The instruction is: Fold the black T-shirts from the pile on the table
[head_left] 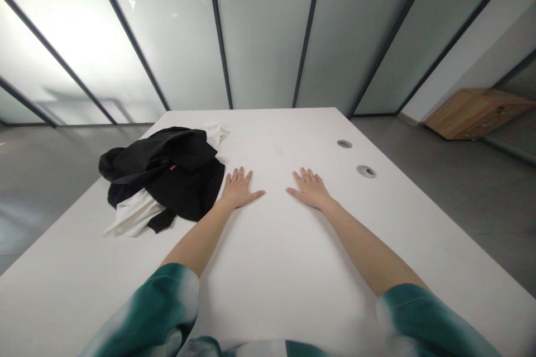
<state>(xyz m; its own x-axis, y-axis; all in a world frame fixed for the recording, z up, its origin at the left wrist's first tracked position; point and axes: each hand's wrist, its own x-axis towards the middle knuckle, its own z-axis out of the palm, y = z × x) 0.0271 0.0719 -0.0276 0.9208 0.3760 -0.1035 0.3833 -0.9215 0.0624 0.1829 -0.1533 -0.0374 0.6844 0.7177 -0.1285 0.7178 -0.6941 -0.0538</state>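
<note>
Head view: left hand (pixel 240 188) and right hand (pixel 310 189) both flat, palms down, fingers spread, thumbs pointing toward each other across a gap; each rests on the white worktop (pixel 280 267). Crumpled black garment (pixel 180 178), small pink lettering, lies just left of the left hand; contact at wrist unclear. White cloth (pixel 136 214) protrudes beneath it. Right hand well apart from both.

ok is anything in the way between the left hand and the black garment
Nothing visible is: the left hand lies flat on the white table, right beside the black garment. White cloth shows beneath the garment, not between them.
</note>
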